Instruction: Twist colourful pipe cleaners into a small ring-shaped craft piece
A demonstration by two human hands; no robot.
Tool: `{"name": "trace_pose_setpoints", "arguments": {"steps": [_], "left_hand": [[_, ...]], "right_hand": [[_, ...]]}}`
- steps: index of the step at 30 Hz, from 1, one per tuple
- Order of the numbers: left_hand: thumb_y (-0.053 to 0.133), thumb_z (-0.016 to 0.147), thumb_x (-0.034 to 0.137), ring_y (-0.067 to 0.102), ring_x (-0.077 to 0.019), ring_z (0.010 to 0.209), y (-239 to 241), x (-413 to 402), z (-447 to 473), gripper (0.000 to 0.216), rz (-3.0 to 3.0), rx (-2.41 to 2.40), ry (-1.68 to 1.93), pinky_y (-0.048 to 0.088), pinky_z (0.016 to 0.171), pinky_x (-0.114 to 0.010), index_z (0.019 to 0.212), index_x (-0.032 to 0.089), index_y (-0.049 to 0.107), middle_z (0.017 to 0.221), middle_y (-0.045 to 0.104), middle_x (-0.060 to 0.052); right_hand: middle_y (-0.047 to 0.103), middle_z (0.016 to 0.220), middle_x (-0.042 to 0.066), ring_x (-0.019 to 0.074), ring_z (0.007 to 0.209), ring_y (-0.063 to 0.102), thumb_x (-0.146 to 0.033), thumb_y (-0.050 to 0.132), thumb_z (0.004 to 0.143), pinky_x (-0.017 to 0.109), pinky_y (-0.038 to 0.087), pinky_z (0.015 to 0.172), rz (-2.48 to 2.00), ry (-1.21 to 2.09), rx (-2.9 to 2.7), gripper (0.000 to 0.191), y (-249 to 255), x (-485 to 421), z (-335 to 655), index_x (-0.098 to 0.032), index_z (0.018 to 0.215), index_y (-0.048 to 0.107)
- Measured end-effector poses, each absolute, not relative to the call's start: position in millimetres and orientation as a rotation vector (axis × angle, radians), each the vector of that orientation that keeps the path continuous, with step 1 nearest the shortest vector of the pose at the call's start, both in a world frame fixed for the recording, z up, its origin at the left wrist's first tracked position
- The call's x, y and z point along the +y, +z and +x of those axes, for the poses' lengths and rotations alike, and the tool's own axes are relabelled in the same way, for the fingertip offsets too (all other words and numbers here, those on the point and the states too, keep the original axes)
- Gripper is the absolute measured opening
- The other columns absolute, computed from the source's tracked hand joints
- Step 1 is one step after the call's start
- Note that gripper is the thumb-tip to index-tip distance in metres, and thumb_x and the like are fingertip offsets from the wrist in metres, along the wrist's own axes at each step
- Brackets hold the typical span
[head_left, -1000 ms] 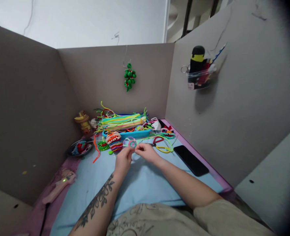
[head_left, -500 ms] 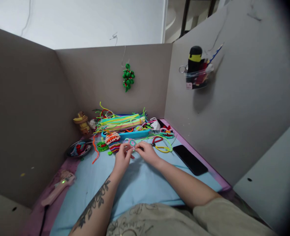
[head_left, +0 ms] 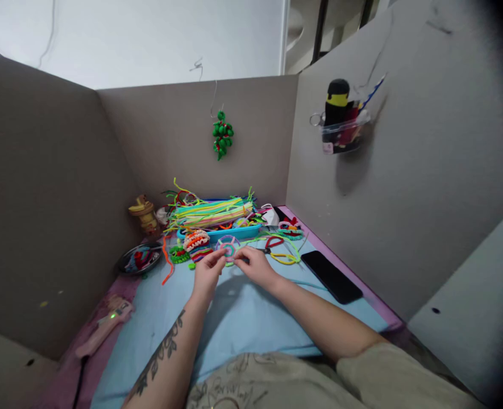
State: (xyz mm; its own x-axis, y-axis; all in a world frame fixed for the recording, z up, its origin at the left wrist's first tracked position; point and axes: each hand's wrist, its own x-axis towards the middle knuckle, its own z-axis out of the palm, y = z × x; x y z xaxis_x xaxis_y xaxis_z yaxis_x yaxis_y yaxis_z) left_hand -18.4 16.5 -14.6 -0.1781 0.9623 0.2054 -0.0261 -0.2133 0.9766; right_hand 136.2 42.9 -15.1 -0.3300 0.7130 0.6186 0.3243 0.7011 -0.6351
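Fuzzy wire ring point(head_left: 228, 246), pink and teal, is pinched between left hand point(head_left: 206, 272) and right hand point(head_left: 257, 266), both closed on it, just before the blue tray point(head_left: 234, 232) at the far edge of the desk point(head_left: 242, 324).

grey booth around a small desk, white wall behind

from my seat i see three grey panels boxing the desk in: a left panel point(head_left: 42, 199), a back panel point(head_left: 170, 142) and a taller right panel point(head_left: 404, 187). above them runs a plain white wall point(head_left: 149, 34), with a dark post point(head_left: 320, 25) in the opening beside it. the pink desk top point(head_left: 128, 284) carries a light blue mat point(head_left: 242, 318). the light is soft and even.
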Motion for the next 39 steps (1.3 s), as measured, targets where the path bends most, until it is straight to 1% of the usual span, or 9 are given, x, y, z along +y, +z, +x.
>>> {"name": "trace_pose_setpoints", "arguments": {"steps": [4,7,11,16,21,25,30,35,39], "left_hand": [[0.070,0.060,0.036,0.032,-0.0047,0.042,-11.3,14.7,-17.0,0.042,1.212,1.202,1.518,0.024,0.042,-0.019,0.094,0.011,0.068,0.051,0.052,0.003],[0.068,0.062,0.036,0.031,-0.0047,0.041,-8.6,13.2,-16.3,0.041,1.205,1.195,1.505,0.021,0.041,-0.019,0.094,0.010,0.068,0.048,0.049,0.004],[0.066,0.064,0.033,0.029,-0.0040,0.039,-6.9,12.3,-16.0,0.039,1.229,1.203,1.470,0.018,0.039,-0.019,0.095,0.010,0.067,0.050,0.049,0.004],[0.067,0.064,0.033,0.036,-0.0053,0.041,-10.0,13.1,-14.3,0.039,1.331,1.154,1.381,0.026,0.039,-0.018,0.097,0.012,0.065,0.056,0.055,0.002],[0.071,0.060,0.033,0.045,-0.0081,0.047,-16.1,14.5,-13.9,0.037,1.481,1.282,1.426,0.035,0.045,-0.020,0.090,0.011,0.068,0.068,0.065,-0.005],[0.071,0.061,0.034,0.052,-0.0119,0.052,-17.9,16.1,-16.4,0.039,1.472,1.367,1.450,0.040,0.049,-0.023,0.092,0.011,0.069,0.068,0.067,-0.007],[0.071,0.060,0.034,0.058,-0.0148,0.062,-15.8,17.9,-19.1,0.039,1.340,1.334,1.513,0.045,0.057,-0.024,0.092,0.012,0.070,0.076,0.069,-0.008],[0.074,0.056,0.033,0.060,-0.0149,0.064,-11.9,19.6,-22.5,0.040,1.184,1.323,1.570,0.047,0.061,-0.025,0.090,0.011,0.069,0.073,0.069,-0.007],[0.074,0.056,0.034,0.061,-0.0146,0.066,-12.8,22.4,-27.7,0.042,1.119,1.304,1.635,0.046,0.062,-0.025,0.091,0.011,0.069,0.077,0.069,-0.007]], "right_hand": [[0.062,0.074,0.002,0.0146,0.072,0.055,-0.021,0.057,0.075,0.025,0.041,0.066,-0.877,0.522,-1.828,0.008,-17.1,47.2,135.4,-0.018,0.079,0.063],[0.063,0.072,0.003,0.0150,0.072,0.056,-0.020,0.059,0.072,0.025,0.041,0.067,-0.904,0.557,-1.818,0.007,-15.4,49.0,136.3,-0.017,0.074,0.066],[0.064,0.070,0.003,0.0148,0.070,0.056,-0.021,0.060,0.071,0.025,0.041,0.066,-0.945,0.706,-1.832,0.010,-9.9,50.4,139.0,-0.017,0.072,0.069],[0.062,0.064,0.002,0.0128,0.061,0.054,-0.025,0.059,0.071,0.023,0.039,0.059,-0.935,0.938,-1.795,0.015,-9.9,52.6,140.1,-0.014,0.069,0.068],[0.062,0.065,0.001,0.0127,0.062,0.054,-0.025,0.059,0.070,0.023,0.039,0.059,-0.911,0.960,-1.806,0.014,-13.5,52.0,138.4,-0.014,0.069,0.067],[0.063,0.069,0.002,0.0135,0.066,0.055,-0.022,0.060,0.070,0.023,0.040,0.062,-0.941,0.829,-1.874,0.011,-11.5,53.1,139.5,-0.015,0.070,0.068],[0.065,0.074,0.002,0.0137,0.070,0.057,-0.018,0.058,0.074,0.024,0.041,0.066,-0.950,0.607,-1.974,0.009,-10.1,60.6,149.3,-0.017,0.075,0.067],[0.064,0.086,0.004,0.0165,0.085,0.054,-0.021,0.052,0.081,0.027,0.038,0.077,-1.103,0.120,-2.069,0.014,-5.5,66.0,166.7,-0.020,0.085,0.066],[0.061,0.089,0.005,0.0210,0.091,0.047,-0.025,0.055,0.081,0.031,0.034,0.079,-1.273,-0.191,-2.046,0.013,2.4,70.6,180.6,-0.023,0.081,0.067]]}}
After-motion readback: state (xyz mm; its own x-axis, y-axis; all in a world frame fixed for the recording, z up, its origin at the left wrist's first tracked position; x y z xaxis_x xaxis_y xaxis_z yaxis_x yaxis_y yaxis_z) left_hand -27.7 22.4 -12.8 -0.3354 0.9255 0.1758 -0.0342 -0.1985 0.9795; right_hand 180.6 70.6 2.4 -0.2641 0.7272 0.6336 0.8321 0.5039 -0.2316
